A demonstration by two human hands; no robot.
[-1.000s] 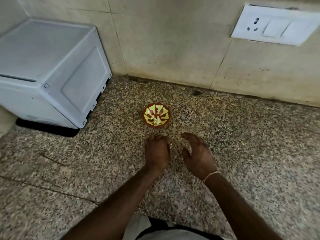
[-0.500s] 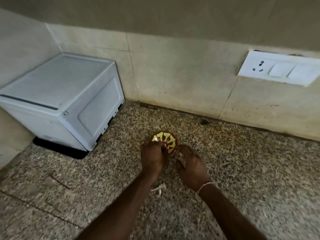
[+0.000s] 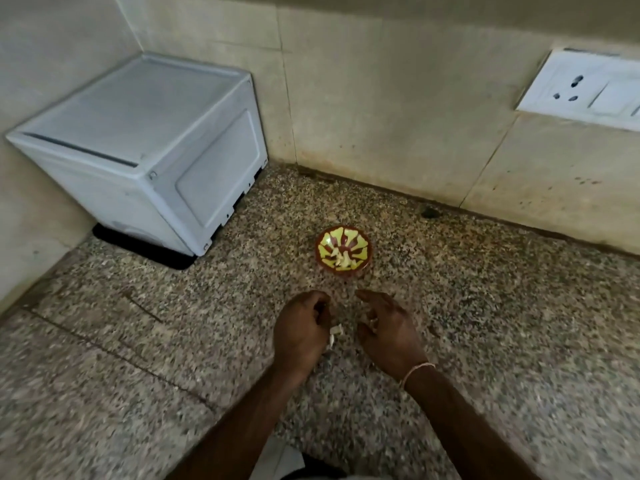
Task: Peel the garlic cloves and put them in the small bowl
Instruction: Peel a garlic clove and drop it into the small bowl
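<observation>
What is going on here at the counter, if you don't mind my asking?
A person is peeling garlic on a speckled stone counter. A few pale peeled cloves lie in the small red-and-yellow bowl just beyond the hands. The left hand is curled, with whitish scraps of garlic skin beside it; whether it pinches anything is unclear. The right hand hovers open next to it. A white appliance sits in the corner to the left.

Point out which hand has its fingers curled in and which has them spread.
The left hand has its fingers curled in, beside the white garlic scraps on the counter. The right hand, with the thread at its wrist, has its fingers spread.
</observation>
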